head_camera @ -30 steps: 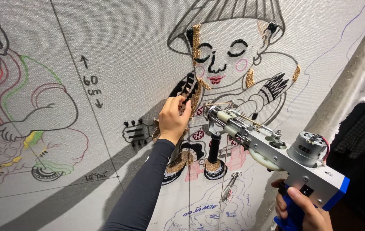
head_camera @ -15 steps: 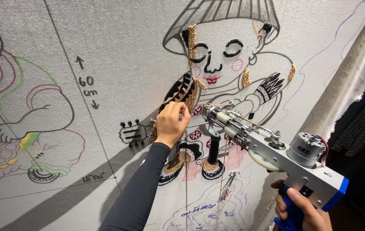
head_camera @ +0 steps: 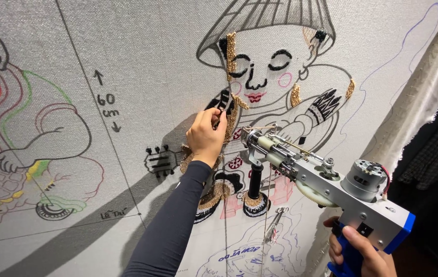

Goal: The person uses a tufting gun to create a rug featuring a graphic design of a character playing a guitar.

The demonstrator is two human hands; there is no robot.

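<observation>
Grey backing cloth [head_camera: 142, 61] is stretched upright and marked with drawn figures. The left hand [head_camera: 206, 137] is pressed to it, fingertips [head_camera: 220, 114] pinched together on the black and gold tufted patch [head_camera: 227, 105] just above them. A silver tufting gun [head_camera: 321, 177] with a blue handle is gripped from below by the right hand [head_camera: 360, 251], fingers closed round the handle. The gun's needle end [head_camera: 247, 136] is seen just right of the left fingers, near the cloth; contact cannot be told.
</observation>
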